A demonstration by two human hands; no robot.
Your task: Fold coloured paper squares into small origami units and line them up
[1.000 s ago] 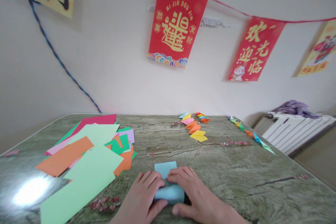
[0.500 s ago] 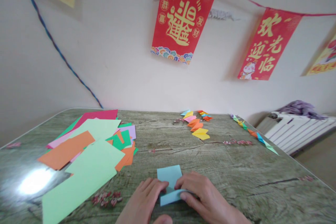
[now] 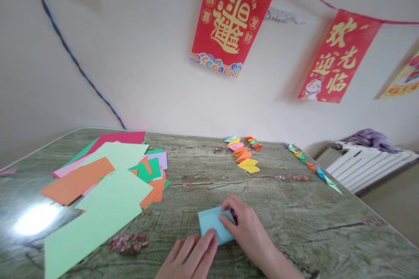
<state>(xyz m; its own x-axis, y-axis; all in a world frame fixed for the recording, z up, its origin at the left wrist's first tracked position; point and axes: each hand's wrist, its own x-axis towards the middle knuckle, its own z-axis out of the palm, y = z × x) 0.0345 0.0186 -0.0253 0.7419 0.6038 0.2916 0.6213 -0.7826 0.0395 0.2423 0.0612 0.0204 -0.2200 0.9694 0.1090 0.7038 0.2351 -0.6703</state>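
A small folded sheet of light blue paper (image 3: 211,222) lies on the table in front of me, doubled over into a near-square. My left hand (image 3: 193,255) rests at its lower left edge, fingers stretched out and the fingertips pressing on the paper. With thumb and forefinger, my right hand (image 3: 245,226) pinches the upper right part of the same sheet. The right hand covers that corner.
To the left spreads a pile of coloured paper, with pale green sheets (image 3: 94,222) and an orange sheet (image 3: 78,181). Folded paper pieces (image 3: 248,165) line up at the back, and a folded chain (image 3: 321,172) lies along the right edge of the wooden-patterned table (image 3: 278,200).
The blue sheet's near part has been folded up over its far part. My right hand has moved up to the far edge, and my left hand has slid lower. The view has shifted slightly.
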